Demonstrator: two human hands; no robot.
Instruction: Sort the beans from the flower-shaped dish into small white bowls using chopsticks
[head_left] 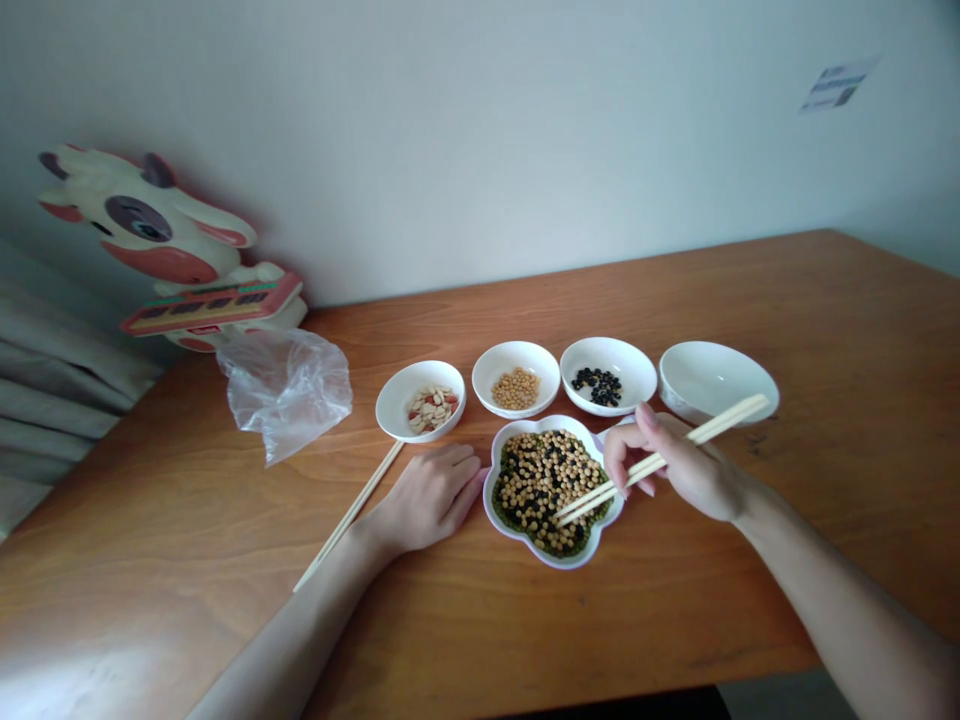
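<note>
My right hand (pixel 675 465) holds a pair of wooden chopsticks (pixel 660 462), their tips reaching into a white flower-shaped dish (pixel 592 545) heaped with mixed yellow and black beans over something green. My left hand (pixel 431 497) rests loosely curled on the table, its fingertips at the dish's rim. A loose wooden chopstick (pixel 349 515) lies under that wrist. Behind stand white bowls of pale seeds with red bits (pixel 431 408), yellow soybeans (pixel 516 388) and black beans (pixel 600 385). Another white bowl (pixel 716 378) sits at the right, beyond the chopsticks' upper ends.
The wooden table (pixel 825 300) runs back to a pale wall. A crumpled plastic bag (pixel 285 395) lies at the left, next to a cow-shaped toy (pixel 150 240). A grey curtain (pixel 52 400) hangs beyond the table's left edge.
</note>
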